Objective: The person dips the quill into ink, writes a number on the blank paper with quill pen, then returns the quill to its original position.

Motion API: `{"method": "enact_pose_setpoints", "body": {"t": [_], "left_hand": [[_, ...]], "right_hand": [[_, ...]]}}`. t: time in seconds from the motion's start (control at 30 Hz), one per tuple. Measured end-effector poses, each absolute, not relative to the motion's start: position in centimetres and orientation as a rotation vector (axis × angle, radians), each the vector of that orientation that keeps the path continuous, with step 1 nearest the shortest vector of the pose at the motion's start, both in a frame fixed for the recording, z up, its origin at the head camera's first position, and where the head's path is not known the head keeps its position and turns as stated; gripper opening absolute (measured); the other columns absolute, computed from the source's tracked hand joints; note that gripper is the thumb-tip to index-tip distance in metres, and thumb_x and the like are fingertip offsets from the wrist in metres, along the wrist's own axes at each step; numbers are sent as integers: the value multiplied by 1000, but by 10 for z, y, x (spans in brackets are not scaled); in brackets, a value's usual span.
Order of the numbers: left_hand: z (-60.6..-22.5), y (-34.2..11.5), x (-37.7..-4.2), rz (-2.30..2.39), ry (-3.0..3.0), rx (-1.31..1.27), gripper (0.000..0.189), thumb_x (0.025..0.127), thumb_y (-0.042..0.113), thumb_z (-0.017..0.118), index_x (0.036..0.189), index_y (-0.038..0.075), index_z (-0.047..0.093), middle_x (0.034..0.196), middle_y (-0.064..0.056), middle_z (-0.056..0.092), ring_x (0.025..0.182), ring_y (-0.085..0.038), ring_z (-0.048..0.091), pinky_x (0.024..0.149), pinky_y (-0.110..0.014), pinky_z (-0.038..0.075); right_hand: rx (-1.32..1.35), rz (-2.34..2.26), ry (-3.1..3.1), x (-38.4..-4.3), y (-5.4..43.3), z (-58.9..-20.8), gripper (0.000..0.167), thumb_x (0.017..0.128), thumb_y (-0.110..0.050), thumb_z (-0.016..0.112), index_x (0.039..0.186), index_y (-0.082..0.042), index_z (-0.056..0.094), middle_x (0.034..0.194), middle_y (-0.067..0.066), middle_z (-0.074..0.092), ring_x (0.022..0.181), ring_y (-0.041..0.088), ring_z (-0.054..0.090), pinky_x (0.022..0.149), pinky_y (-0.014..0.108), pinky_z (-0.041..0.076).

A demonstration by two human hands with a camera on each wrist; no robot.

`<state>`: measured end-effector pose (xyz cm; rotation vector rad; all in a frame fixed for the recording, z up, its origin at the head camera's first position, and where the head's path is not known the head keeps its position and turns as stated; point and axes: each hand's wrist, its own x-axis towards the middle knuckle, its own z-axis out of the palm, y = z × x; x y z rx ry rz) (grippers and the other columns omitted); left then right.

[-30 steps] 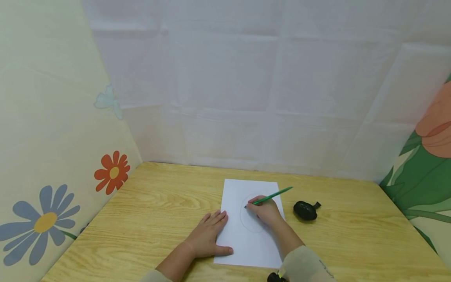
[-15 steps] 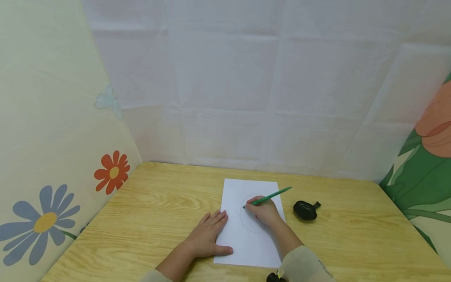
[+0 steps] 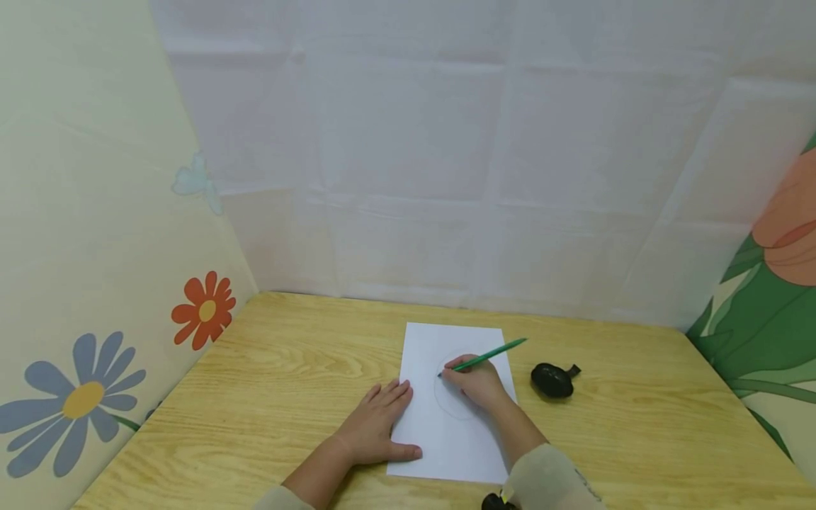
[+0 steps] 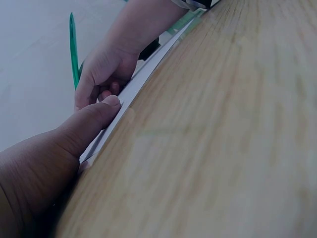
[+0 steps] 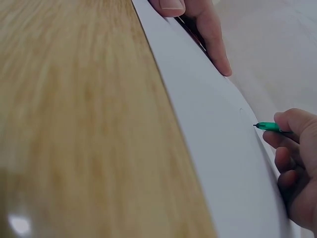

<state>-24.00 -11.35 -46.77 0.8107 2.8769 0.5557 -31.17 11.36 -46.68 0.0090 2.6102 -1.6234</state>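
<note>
Head view: looking down on a wooden table [image 3: 268,397], with a white sheet of paper [image 3: 440,439] lying flat near the front edge. Right hand [image 3: 477,382] resting on the middle of the sheet, fingers curled and pinching a green pencil [image 3: 491,354], tip touching the paper at the left side of a faint drawn oval [image 3: 446,407], shaft slanting up and away to the right. Left hand [image 3: 376,425] lying flat, fingers straight and close together, fingertips on the sheet's left edge, thumb stretched along the paper near its front left corner. Sitting just to the right of the sheet, apart from it: a small black rounded object [image 3: 552,381]. Standing around the table: a white cloth backdrop [image 3: 446,163] and flowered side panels [image 3: 95,283].

Left wrist view: showing none of the oval or the black object, but catching, close and low, the left thumb [image 4: 94,119] pressing down on the paper's edge [image 4: 143,74], and beyond it the right hand [image 4: 106,69] with knuckles folded and the pencil [image 4: 74,47] rising almost upright.

Right wrist view: giving the closest look at the pencil point [image 5: 265,126], gripped between curled fingertips [image 5: 292,124] and meeting the sheet [image 5: 218,163], which is bulging slightly off the wood here. Showing at the top of this view: the left hand [image 5: 205,27], a finger lying straight along the paper. Hiding the pencil's far end, visible only from the head and left wrist views.
</note>
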Motion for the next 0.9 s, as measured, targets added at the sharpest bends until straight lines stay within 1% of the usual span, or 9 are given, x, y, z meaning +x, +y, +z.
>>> {"method": "enact_pose_setpoints", "body": {"t": [0.4, 0.57, 0.73, 0.9], "left_hand": [[-470, -113, -242, 555, 2875, 803, 104, 79, 70, 64, 152, 3, 32, 161, -10, 30, 151, -30, 22, 123, -55, 14], [-469, -113, -241, 553, 2879, 799, 104, 78, 69, 65, 152, 3, 33, 161, -10, 30, 151, -30, 22, 123, -55, 15], [-469, -113, -241, 545, 2888, 801, 104, 78, 69, 65, 152, 3, 33, 161, -10, 30, 151, -30, 22, 123, -55, 15], [-469, -113, -240, 538, 2895, 807, 104, 78, 69, 65, 151, 3, 34, 160, -10, 31, 151, -30, 23, 122, -55, 16]], "right_hand": [[-5, -1565, 2632, -313, 113, -469, 17, 84, -25, 76, 94, -12, 74, 80, -2, 69, 62, 11, 53, 57, 22, 47], [3, -1603, 2620, -312, 114, -469, 16, 84, -24, 76, 94, -12, 74, 76, -4, 67, 60, 10, 52, 56, 22, 46], [45, -1659, 2594, -312, 114, -468, 18, 84, -25, 75, 96, -12, 75, 69, -6, 63, 55, 9, 50, 54, 22, 45], [80, -1686, 2579, -312, 116, -468, 20, 84, -25, 75, 98, -11, 75, 65, -6, 59, 54, 9, 49, 54, 21, 44]]}}
